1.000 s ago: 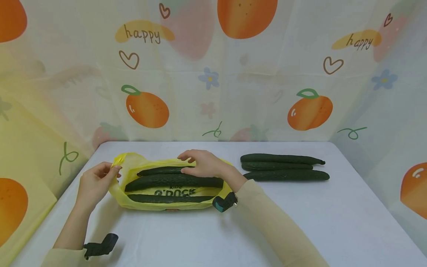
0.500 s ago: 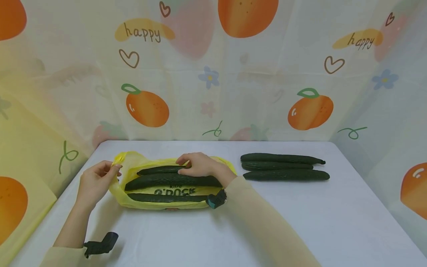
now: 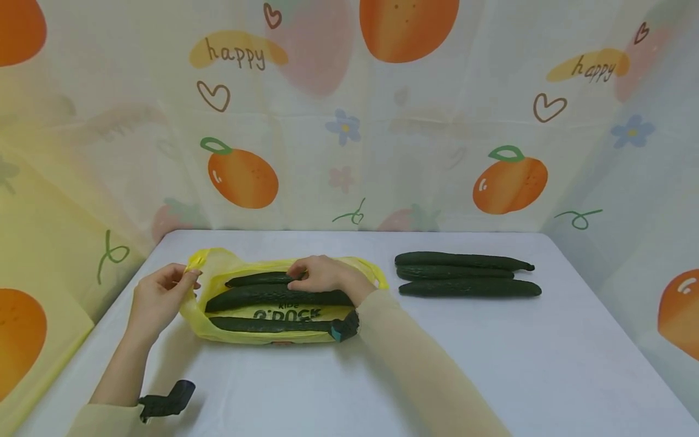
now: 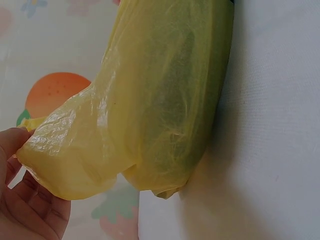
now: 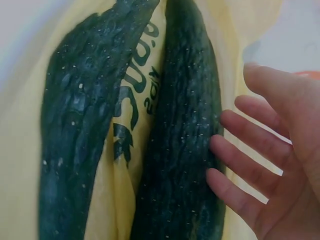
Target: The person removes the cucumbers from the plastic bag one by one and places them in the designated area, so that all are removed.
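Observation:
A yellow plastic bag [image 3: 235, 336] lies on the table with its mouth spread and dark lettering inside. Three cucumbers lie lengthwise in it: a back one [image 3: 256, 280], a thick middle one [image 3: 246, 297] and a front one [image 3: 267, 325]. My left hand [image 3: 157, 297] pinches the bag's handle at the left end, holding it up. Over the bag's right half is my right hand [image 3: 322, 274], right at the back cucumber and covering part of it. In the right wrist view the fingers of that hand [image 5: 285, 160] are loosely extended, fingertips at a cucumber's edge [image 5: 180, 135].
To the right of the bag, three more cucumbers [image 3: 469, 287] lie side by side on the white-covered table [image 3: 546, 352]. A printed cloth [image 3: 404, 139] with oranges hangs behind the table and along its sides.
My right hand has lowered toward the cucumbers in the bag and its forearm has shifted left. The left hand stays on the bag's handle.

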Demonstrator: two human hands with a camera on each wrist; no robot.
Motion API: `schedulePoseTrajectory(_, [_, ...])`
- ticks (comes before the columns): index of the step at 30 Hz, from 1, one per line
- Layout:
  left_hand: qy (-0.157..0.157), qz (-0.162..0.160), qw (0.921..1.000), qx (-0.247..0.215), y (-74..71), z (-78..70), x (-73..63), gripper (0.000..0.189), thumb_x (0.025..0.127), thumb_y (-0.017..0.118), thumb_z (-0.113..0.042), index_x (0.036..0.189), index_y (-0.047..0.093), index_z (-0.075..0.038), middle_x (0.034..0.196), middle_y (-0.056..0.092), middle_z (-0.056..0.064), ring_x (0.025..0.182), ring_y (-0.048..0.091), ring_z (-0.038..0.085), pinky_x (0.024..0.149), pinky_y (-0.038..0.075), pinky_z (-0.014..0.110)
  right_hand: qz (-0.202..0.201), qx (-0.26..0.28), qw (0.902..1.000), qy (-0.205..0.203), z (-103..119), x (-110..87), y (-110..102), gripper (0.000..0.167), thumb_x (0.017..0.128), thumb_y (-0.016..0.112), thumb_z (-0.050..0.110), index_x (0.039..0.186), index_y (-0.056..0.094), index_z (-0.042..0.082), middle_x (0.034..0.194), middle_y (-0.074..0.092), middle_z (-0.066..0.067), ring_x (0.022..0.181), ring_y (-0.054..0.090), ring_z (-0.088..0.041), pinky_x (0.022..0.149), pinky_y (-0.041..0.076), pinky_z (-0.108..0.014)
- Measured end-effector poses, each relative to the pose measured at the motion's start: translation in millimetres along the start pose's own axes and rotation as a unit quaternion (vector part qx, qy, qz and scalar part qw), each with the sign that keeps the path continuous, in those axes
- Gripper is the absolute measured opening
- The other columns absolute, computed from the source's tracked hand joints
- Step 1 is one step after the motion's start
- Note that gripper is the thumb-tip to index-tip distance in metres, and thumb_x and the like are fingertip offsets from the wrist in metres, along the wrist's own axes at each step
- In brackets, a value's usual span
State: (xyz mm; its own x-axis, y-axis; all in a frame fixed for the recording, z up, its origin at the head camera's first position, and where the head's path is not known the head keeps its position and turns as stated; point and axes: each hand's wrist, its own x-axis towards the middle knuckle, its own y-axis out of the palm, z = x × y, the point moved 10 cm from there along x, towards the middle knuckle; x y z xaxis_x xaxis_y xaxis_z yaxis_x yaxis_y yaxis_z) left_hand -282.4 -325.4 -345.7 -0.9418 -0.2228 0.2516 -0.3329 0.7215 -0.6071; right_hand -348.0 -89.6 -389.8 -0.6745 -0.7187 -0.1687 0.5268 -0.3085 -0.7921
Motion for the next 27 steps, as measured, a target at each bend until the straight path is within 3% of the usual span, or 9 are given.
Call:
schedulePoseTrajectory(12, [-0.008, 0.002, 0.9999, 0.005, 0.8, 3.1, -0.1, 0.034, 0.090, 0.056, -0.039, 0.091, 0.064, -0.005, 0.067, 0.060, -0.020, 0.065, 0.052, 0.000, 0.049, 0.044, 0.018, 0.004, -0.012, 0.9999, 0.010, -4.8, 5.4, 8.5, 0.038, 0.091, 0.056, 0.035, 0.123, 0.057, 0.014, 0.113, 0.062, 0.002, 0.102, 0.057, -0.009, 0.083, 0.045, -0.021])
schedulePoseTrajectory(27, [-0.004, -0.002, 0.9999, 0.012, 0.1, 1.4, -0.5, 0.034, 0.090, 0.056, -0.038, 0.091, 0.065, -0.005, 0.066, 0.060, -0.020, 0.063, 0.052, 0.000, 0.049, 0.044, 0.018, 0.046, -0.129, 0.9905, 0.011, 8.3, 8.2, 24.2, 0.042, 0.091, 0.056, 0.033, 0.127, 0.055, 0.012, 0.126, 0.057, 0.000, 0.116, 0.053, -0.013, 0.094, 0.042, -0.023])
